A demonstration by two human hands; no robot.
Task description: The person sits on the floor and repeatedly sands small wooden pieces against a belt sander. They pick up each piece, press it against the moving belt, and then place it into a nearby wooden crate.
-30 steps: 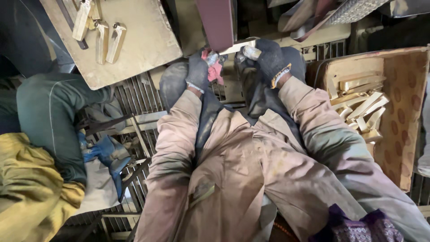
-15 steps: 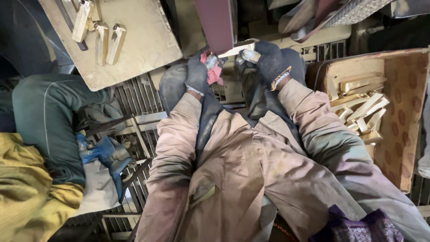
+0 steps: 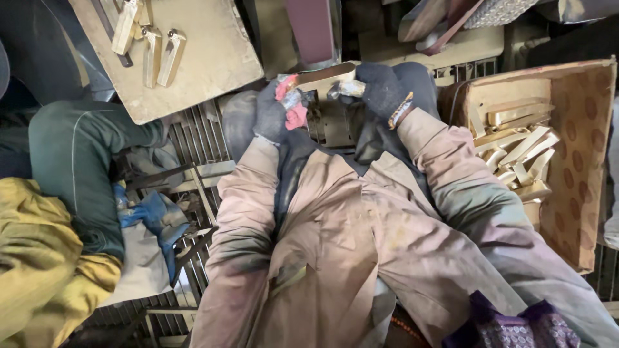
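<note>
While both gloved hands grip it, metal piece (image 3: 322, 87) spans left hand (image 3: 276, 113), right hand (image 3: 382, 90).

You are looking at a tan board (image 3: 213, 58) lying far left, carrying brass pieces (image 3: 151, 45); a cardboard box (image 3: 580, 161) of brass strips (image 3: 516, 154) sitting right; a blue glove (image 3: 155, 219) resting near left.

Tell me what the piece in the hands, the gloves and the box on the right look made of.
The piece held by both hands: likely brass, with a pale yellow metallic sheen, like the bars in the box. The gloves: dark knitted fabric, left hand, right hand. The box: brown cardboard, matte and worn.
</note>
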